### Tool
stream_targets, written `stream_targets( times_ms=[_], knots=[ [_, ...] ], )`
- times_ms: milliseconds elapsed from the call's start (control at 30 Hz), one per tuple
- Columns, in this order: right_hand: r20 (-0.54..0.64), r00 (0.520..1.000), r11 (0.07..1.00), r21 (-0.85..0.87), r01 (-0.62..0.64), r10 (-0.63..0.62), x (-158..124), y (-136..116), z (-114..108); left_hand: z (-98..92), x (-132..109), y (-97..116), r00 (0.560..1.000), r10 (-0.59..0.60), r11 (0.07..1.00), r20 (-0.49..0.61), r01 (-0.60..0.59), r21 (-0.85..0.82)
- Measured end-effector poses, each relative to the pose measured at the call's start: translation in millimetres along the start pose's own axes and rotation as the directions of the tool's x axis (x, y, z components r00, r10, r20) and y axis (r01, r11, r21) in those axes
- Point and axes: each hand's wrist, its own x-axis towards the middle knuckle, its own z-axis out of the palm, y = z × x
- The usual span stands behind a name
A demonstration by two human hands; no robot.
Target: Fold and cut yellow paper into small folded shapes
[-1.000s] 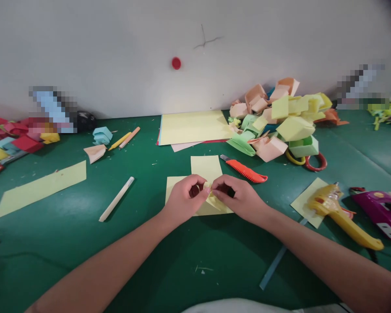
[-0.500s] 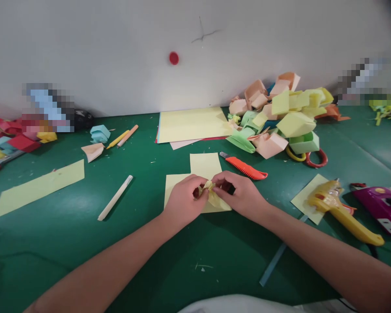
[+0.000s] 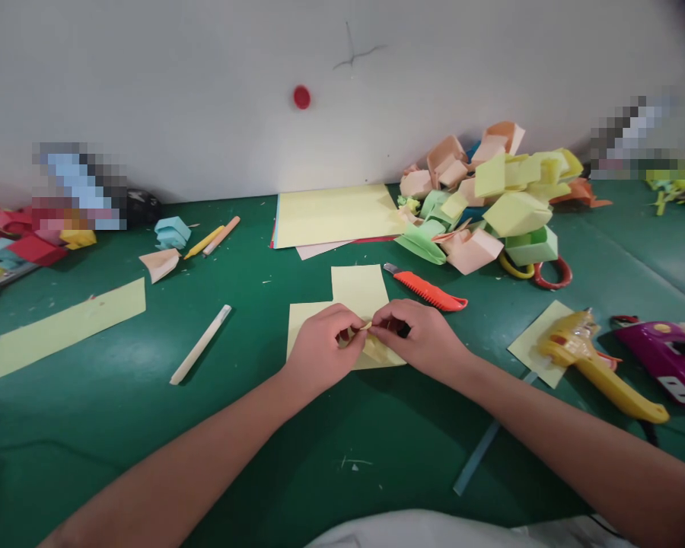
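My left hand [image 3: 326, 340] and my right hand [image 3: 419, 335] meet over the middle of the table, both closed in a pinch. Between their fingertips is a small folded piece of yellow paper [image 3: 371, 344], mostly hidden by the fingers. Beneath lie flat pale yellow paper sheets [image 3: 358, 285], one reaching out beyond the hands and another showing left of my left hand. An orange utility knife [image 3: 431, 291] rests just beyond my right hand, its tip pointing left.
A heap of folded paper pieces [image 3: 519, 217] and scissors [image 3: 552, 272] sit at the back right. A yellow glue gun [image 3: 605, 365] and a purple tool [image 3: 665, 361] lie right. Left are a white stick-like pen [image 3: 201, 345] and a yellow strip [image 3: 68, 329]. Stacked sheets [image 3: 339, 217] touch the wall.
The small yellow piece between my fingertips looks flatter and lower, and my fingertips have come closer together. The whole view has shifted slightly.
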Motion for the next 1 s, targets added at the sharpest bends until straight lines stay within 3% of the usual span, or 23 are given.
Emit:
stream_targets(
  times_ms=[267,533,800,1000],
  knots=[
    [0.026,0.998,0.998,0.003,0.065,-0.065,-0.9,-3.1,-2.6,-2.5,-0.9,3.1,0.998,-0.06,0.997,-0.038,0.057,-0.061],
    [0.01,0.991,0.988,0.089,0.13,-0.131,-1.1,-3.2,-3.1,-4.7,-1.1,5.2,0.999,0.046,0.994,-0.019,-0.047,-0.096],
    [-0.058,0.998,0.99,0.141,-0.015,0.024,-0.2,-5.6,-5.7,-6.7,0.6,5.4,0.998,-0.062,0.996,0.011,0.063,-0.07],
    [-0.059,0.995,0.987,0.14,-0.076,0.085,0.7,-5.8,-6.6,-6.3,-0.2,4.1,1.0,-0.026,0.997,-0.003,0.025,-0.075]
  ],
)
